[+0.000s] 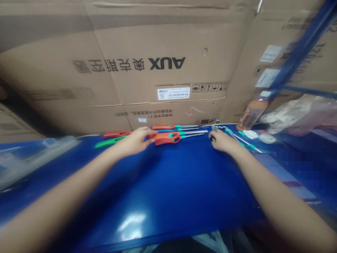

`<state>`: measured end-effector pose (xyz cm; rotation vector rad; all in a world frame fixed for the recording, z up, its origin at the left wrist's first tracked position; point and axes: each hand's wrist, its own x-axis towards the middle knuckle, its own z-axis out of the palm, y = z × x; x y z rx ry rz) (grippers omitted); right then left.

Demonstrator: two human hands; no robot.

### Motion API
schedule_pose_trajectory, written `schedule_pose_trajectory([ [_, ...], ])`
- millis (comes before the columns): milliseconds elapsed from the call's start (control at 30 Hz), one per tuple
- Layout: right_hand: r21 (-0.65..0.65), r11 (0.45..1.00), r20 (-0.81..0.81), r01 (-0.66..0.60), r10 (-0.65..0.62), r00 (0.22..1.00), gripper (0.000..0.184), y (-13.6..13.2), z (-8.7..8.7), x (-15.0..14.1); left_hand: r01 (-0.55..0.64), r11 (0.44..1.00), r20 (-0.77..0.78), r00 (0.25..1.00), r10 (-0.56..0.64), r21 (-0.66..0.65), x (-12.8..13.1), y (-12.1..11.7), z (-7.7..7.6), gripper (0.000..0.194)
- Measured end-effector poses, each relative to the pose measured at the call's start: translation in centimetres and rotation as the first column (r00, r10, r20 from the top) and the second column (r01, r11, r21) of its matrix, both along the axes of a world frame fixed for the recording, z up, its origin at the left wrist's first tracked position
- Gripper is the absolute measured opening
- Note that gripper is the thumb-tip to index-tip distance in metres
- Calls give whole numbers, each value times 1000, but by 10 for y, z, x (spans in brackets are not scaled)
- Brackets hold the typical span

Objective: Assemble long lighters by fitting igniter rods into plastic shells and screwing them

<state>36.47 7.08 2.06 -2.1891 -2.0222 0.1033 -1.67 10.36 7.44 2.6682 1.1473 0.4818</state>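
Note:
My left hand closes its thumb and fingers at the handle end of an orange long-necked lighter. More lighters lie beside it along the cardboard: another orange one, a red handle and a green handle, the last two partly behind my left hand. Their metal necks point right, with teal bands near the handles. My right hand is curled near the neck tips. A small yellow and black bit shows at its fingers, too hidden to name. Just behind it are thin metal pieces.
A large cardboard sheet stands behind the blue tabletop. At right are an orange drink bottle, a white mouse-like object, thin rods with teal bands and plastic bags. Clear plastic packaging lies left.

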Motion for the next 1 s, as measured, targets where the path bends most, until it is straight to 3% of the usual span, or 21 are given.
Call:
schedule_pose_trajectory([
  [200,6,996,59,88,-88,994,38,0,-8,-22,-108,994,75,992,105,31,13,53,-12,37],
  [400,59,997,86,40,-45,995,48,-2,-13,-33,-129,989,164,980,116,71,24,74,-36,34],
  [633,147,987,71,-62,52,996,59,-4,-18,-43,-121,986,236,967,92,114,26,71,-46,31],
  [1000,253,917,-14,-307,321,947,37,-9,-30,-60,-157,962,263,960,95,225,16,37,-48,33],
])
